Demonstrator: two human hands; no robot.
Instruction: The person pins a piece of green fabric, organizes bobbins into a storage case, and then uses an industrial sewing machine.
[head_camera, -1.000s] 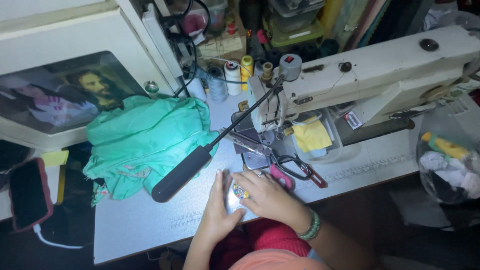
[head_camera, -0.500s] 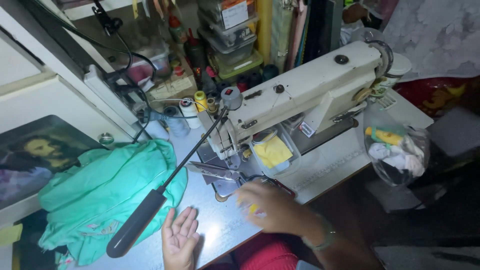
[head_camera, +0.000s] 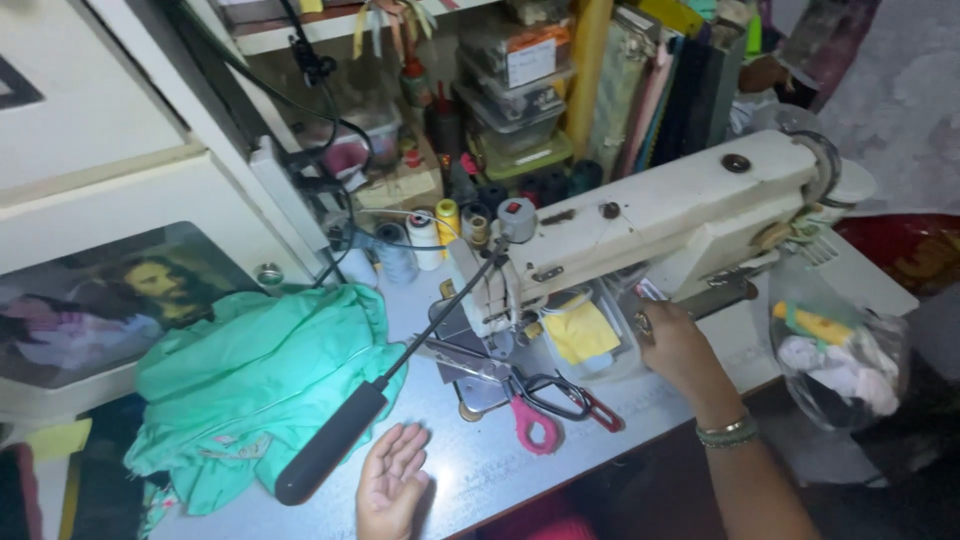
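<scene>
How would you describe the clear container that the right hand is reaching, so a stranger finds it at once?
Start at the cream sewing machine. Under its arm, on the grey table, sits a clear plastic container which the right hand touches. Unlike the scissors beside it, it is transparent with a yellow piece inside.

Green cloth (head_camera: 255, 385), pink-handled scissors (head_camera: 530, 420).

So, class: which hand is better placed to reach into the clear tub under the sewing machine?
Right. The right hand already touches the clear tub beside the sewing machine; the left hand rests palm-up on the table, farther away.
</scene>
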